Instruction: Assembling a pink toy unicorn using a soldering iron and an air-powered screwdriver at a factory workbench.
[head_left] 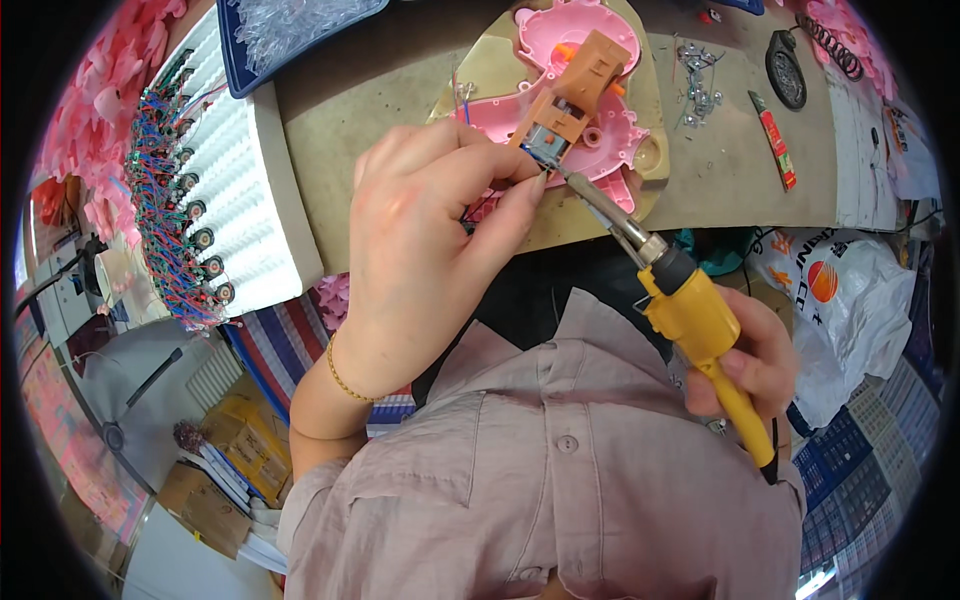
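Note:
My right hand [752, 365] is wrapped around a yellow soldering iron [697, 315] with a metal barrel. Its tip meets the end of a small silver motor [545, 143] set in an orange-brown plastic gearbox [572, 108]. Thumb and forefinger of my left hand [440, 205] pinch together beside that tip, on what looks like a thin dark wire; its end is hidden by the fingers. Beneath the gearbox lies an open pink plastic toy shell [622, 135], resting in a tan shaped holder [652, 185].
At left, a white ribbed tray [240, 190] carries many wired round parts [190, 182]. A blue bin [235, 50] holds clear plastic pieces. Loose metal parts [700, 95], a red-green tube [773, 142] and a black oval object with a coiled cord [787, 70] lie on the right. A white bag [840, 300] hangs below.

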